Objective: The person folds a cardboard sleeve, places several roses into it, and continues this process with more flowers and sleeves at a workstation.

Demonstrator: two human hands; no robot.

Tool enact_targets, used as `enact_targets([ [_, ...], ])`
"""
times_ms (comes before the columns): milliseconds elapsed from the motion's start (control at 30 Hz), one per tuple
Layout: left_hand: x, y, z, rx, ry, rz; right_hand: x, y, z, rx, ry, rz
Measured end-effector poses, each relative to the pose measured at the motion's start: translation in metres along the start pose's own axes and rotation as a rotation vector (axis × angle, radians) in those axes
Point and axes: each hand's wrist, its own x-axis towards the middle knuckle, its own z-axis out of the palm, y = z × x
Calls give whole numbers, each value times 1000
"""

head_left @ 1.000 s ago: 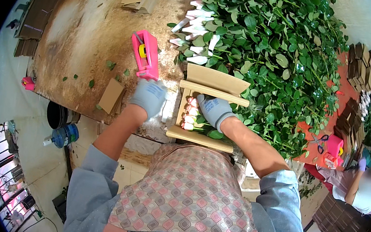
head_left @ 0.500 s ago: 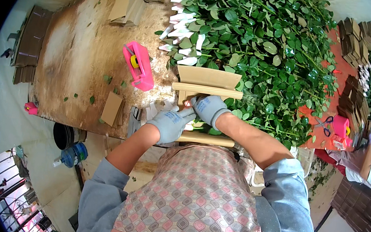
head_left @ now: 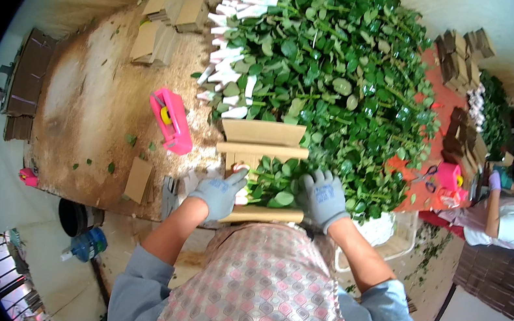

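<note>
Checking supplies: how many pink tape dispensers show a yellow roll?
2: one tape dispenser left of the rose stems, another dispenser beside the scissors, far right. Others may be hidden.

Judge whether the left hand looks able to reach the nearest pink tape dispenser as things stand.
Probably yes: the nearest pink tape dispenser sits uncovered on the tabletop beyond the left hand, with nothing tall between.
</note>
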Motion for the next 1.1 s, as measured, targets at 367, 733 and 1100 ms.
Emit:
enact_targets([
  [367, 0, -9, 15, -93, 7, -25, 92, 45, -125, 153, 190, -40],
  [733, 6, 11, -13, -132, 34, -18, 339, 145, -75, 173, 256, 276],
  [1100, -3, -7, 12, -147, 22, -26, 134, -3, -157, -258, 300, -515],
])
